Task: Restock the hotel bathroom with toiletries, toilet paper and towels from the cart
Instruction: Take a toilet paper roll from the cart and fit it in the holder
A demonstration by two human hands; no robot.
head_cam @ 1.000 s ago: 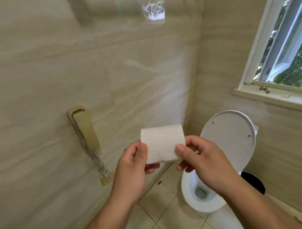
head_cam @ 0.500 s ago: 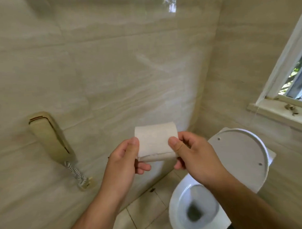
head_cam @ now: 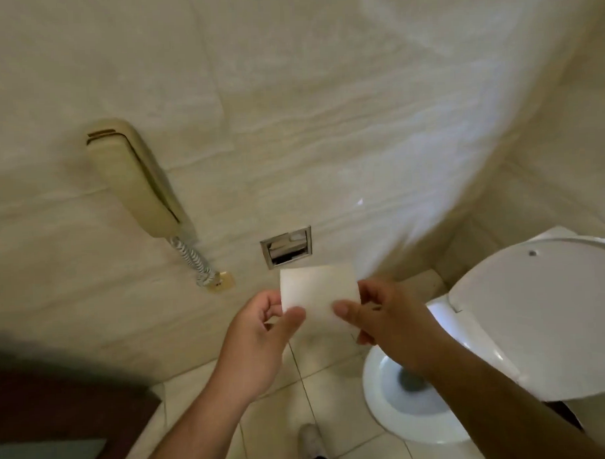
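Just below the recessed chrome toilet-paper holder in the beige stone-look wall, the left hand and right hand are pinching a soft white toilet paper roll by its two ends, likely keeping it level and lined up for the holder's opening.

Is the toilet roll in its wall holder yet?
Out: left hand and right hand hold the toilet roll just below the recessed holder.
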